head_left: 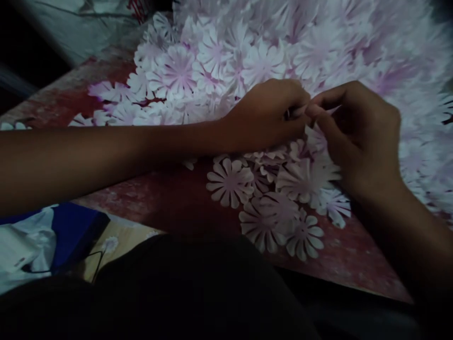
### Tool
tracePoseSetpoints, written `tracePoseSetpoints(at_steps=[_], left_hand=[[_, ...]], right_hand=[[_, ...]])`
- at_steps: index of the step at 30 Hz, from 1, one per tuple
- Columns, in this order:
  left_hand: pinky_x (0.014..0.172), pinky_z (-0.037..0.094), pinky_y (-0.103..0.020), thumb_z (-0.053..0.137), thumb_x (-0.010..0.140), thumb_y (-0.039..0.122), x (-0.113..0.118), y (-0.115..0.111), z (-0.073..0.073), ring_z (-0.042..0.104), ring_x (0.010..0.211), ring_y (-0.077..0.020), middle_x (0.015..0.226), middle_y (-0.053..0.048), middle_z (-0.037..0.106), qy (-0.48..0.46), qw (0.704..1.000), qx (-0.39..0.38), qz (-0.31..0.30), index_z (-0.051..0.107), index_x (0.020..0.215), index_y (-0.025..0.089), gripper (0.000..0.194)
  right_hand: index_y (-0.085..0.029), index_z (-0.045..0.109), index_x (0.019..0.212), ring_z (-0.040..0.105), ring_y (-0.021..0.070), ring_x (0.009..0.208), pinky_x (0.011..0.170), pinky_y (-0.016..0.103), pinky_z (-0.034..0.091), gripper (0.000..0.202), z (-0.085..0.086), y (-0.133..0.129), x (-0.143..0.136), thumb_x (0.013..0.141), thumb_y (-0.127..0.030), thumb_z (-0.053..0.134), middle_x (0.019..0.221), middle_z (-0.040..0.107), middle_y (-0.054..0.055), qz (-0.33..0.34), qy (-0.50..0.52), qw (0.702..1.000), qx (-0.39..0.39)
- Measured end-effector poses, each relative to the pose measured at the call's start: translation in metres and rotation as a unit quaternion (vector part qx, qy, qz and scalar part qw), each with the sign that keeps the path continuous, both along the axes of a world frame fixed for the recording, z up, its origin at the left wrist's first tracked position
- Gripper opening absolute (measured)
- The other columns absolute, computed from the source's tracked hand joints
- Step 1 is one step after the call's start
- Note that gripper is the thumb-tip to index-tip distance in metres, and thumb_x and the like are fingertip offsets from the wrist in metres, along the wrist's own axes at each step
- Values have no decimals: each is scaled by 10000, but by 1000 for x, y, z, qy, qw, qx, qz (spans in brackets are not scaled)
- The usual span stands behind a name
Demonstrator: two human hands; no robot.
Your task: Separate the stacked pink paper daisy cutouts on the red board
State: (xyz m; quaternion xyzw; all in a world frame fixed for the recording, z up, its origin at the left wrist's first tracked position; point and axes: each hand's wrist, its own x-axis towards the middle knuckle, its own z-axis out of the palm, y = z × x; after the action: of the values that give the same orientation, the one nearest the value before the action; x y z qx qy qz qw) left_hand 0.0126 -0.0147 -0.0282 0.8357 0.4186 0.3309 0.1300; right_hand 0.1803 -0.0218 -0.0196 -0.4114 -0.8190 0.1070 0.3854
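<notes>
My left hand (271, 111) reaches across from the left, its fingers curled closed above a heap of white flower-shaped petal pieces (182, 73) with pale purple centres. Thumb and forefinger pinched, my right hand (368, 137) meets the left fingertips. Whatever lies between the fingers is too small and dark to make out. Just under the hands are more loose petal pieces (297, 177), some overlapping. One flower piece (230, 182) lies flat below my left wrist, and another (304, 234) rests nearer the table's front edge.
The worn red table (159, 198) carries the large petal heap, which rises toward the back right. A white sack (92, 28) with red print stands behind at the left. Below the table are a blue box-like object (79, 231) and white plastic (28, 243). My dark-clothed legs (184, 288) are in front.
</notes>
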Motion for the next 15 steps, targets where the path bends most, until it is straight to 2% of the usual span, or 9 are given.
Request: tracePoseSetpoints(at_steps=[4, 9, 15], left_hand=[[666, 236, -205, 366, 805, 485, 2, 2, -2, 426, 714, -40, 803, -12, 561, 10, 1000, 13, 22, 573, 745, 139, 407], [663, 213, -198, 362, 798, 516, 4, 1, 0, 401, 689, -34, 767, -20, 541, 35, 999, 20, 16, 569, 736, 120, 451], [736, 216, -187, 352, 792, 485, 5, -1, 2, 411, 760, -29, 757, 0, 477, 57, 997, 24, 35, 591, 817, 85, 467]], right_hand=[[-172, 624, 895, 552, 84, 665, 647, 237, 425, 128, -4, -3, 3, 810, -260, 587, 826, 601, 25, 19, 29, 999, -14], [-203, 614, 947, 576, 137, 843, 773, 278, 450, 141, -8, -6, 11, 836, -261, 552, 926, 601, 41, 14, 18, 1000, -9], [-210, 628, 987, 581, 166, 888, 791, 296, 452, 189, -11, -10, 14, 834, -294, 557, 984, 611, 44, 32, 23, 999, -3]])
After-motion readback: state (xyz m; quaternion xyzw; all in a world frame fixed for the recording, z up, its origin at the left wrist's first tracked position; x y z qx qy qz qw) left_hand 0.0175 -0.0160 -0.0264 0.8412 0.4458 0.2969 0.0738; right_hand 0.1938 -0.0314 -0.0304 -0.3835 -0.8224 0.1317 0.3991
